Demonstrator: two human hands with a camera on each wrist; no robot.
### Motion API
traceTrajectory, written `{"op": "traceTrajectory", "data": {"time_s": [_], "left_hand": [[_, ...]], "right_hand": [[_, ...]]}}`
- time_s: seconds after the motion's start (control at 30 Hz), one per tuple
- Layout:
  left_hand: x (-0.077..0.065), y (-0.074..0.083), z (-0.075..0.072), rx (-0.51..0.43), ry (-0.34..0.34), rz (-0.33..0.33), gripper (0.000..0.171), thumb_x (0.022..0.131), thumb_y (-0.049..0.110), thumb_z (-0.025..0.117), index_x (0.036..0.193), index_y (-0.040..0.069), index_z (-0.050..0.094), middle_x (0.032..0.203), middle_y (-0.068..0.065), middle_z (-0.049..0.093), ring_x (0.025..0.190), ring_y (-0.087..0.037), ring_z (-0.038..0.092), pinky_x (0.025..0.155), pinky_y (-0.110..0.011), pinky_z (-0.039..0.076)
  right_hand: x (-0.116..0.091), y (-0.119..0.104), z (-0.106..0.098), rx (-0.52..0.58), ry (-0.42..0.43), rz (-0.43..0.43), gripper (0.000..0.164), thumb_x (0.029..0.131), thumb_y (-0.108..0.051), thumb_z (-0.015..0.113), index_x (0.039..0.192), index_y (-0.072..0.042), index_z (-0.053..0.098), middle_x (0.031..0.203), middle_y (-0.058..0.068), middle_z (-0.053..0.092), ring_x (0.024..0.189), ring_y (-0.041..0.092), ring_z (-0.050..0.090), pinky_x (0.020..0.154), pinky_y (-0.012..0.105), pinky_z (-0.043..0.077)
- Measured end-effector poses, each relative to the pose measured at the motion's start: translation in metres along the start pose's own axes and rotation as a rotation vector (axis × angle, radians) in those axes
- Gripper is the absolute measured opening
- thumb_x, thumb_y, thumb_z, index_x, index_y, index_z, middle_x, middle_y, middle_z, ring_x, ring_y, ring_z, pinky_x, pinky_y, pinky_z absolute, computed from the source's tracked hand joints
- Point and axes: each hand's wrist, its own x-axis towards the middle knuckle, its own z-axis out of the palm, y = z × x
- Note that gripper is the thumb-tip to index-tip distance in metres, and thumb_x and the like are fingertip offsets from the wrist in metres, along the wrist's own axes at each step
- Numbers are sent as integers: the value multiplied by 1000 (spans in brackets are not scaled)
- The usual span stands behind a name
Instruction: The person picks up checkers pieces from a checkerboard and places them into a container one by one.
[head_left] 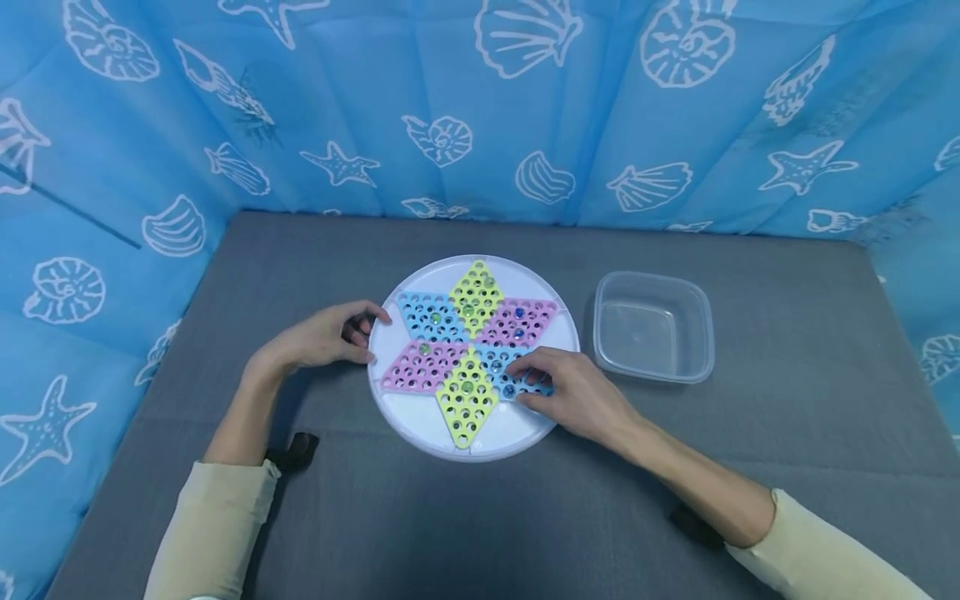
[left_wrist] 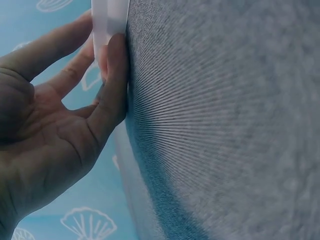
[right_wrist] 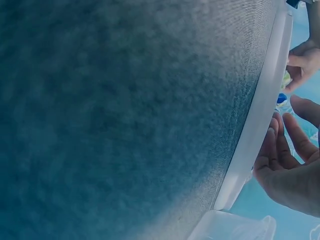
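Observation:
A round white Chinese checkers board (head_left: 408, 417) lies on the table, its star made of yellow, blue and pink perforated diamonds. My left hand (head_left: 322, 337) grips its left rim with bent fingers and thumb; the left wrist view shows the fingertips against the white edge (left_wrist: 110, 20). Over the lower right blue diamond (head_left: 532, 390) is my right hand (head_left: 577, 392), thumb and forefinger apart. Near their tips sit a clear marble (head_left: 496, 367) and a dark blue marble (head_left: 509, 391). A blue marble (right_wrist: 281, 98) shows beyond the fingertips in the right wrist view.
Green marbles (head_left: 436, 318) and blue marbles (head_left: 519, 313) sit in other diamonds. A clear plastic tub (head_left: 652, 367) stands right of the board. Grey cloth (head_left: 450, 533) covers the table, and a blue shell-print curtain (head_left: 360, 100) hangs behind and at both sides.

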Motion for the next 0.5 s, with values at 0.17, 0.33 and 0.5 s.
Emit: {"op": "traceTrajectory", "data": {"time_s": [0.17,0.33,0.5], "left_hand": [[-1,-1,-1,9,-14,-3,48,88,0,71,131,2,52,105,-16,45,90,-25,49,77,-32,44],[0,-2,-1,-2,-27,-4,49,88,0,71,132,2,51,106,-16,44,91,-25,49,78,-31,44],[1,-2,-1,-19,-33,0,50,88,1,71,133,2,50,106,-16,44,92,-26,50,78,-31,44]], "right_hand": [[2,1,3,3,-4,-6,31,80,-13,83,110,-15,75,102,-4,68,89,10,61,80,32,50],[3,2,5,3,-16,-4,29,79,-17,84,107,-18,77,98,-5,65,86,9,60,76,31,48],[2,0,6,-24,-6,28,28,78,-20,85,105,-18,78,93,-7,63,82,7,57,71,28,46]]}}
